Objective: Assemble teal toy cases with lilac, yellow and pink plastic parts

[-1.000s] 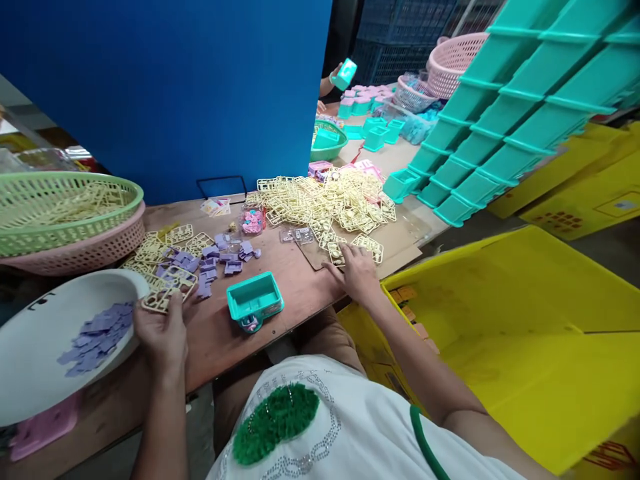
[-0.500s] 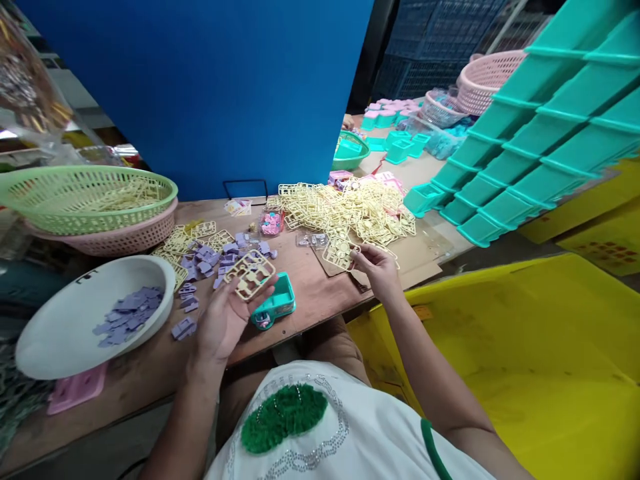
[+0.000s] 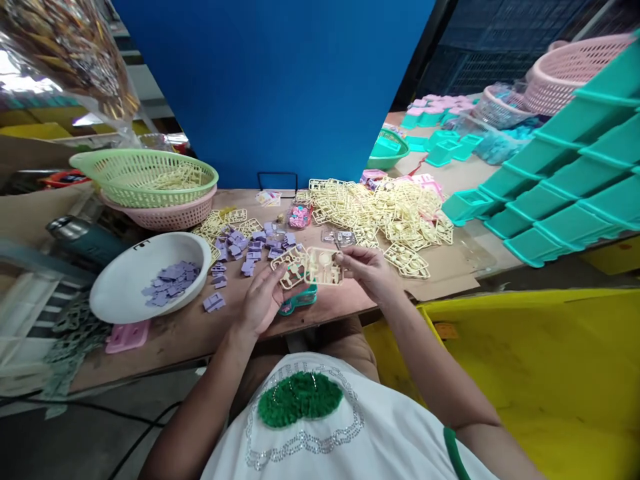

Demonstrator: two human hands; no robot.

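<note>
At the far left a green basket [image 3: 145,175] nests in a pink basket [image 3: 165,217], and just in front of them a white bowl [image 3: 135,293] holds a small heap of flat purple pieces, with a pink tray [image 3: 127,337] lying at its near edge. More purple pieces [image 3: 250,245] are scattered on the wooden table [image 3: 200,330] between the bowl and the hands. The left hand [image 3: 263,300] pinches a cream frame [image 3: 290,265], a thin, pale-yellow plastic grid with small moulded parts joined inside an open border, held flat just above the table's near edge. A small teal box [image 3: 300,300] sits under it, mostly hidden by the hand. Touching the first frame's right side is a second cream frame [image 3: 325,265], same colour and lattice look, with a round part in its middle; the right hand [image 3: 370,273] grips it by thumb and fingertips at its right edge. Behind the hands lies a broad pile of frames [image 3: 380,210] of the same kind. Stacked teal trays [image 3: 550,193] fill the right, above a yellow bin [image 3: 525,373].
</note>
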